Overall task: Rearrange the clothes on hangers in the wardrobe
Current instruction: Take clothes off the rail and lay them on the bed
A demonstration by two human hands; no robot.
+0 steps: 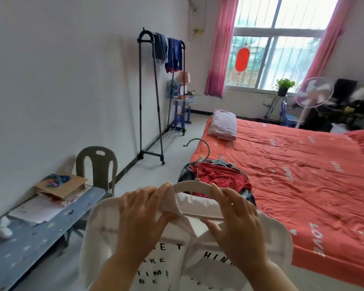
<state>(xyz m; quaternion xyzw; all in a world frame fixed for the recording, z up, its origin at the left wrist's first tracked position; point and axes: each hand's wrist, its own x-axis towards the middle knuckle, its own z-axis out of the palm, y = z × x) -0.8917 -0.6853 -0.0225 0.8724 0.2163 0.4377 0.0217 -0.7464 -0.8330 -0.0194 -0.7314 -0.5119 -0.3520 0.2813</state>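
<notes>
Lettering (pixel 216 255) on the shirt (pixel 97 238) hides behind hands (pixel 139 213) gripping collar (pixel 171 205) and hanger (pixel 194 186).

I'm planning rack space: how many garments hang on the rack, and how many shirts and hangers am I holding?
Garments on the rack: 2, a grey garment and a blue garment
Shirts held: 1, the white shirt, left hand
Hangers held: 1, the white hanger, right hand
Total: 4

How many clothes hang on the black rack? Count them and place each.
2. A grey garment hangs over the rack's top bar; a blue garment hangs beside it on its right. Others may be hidden behind them.
</notes>
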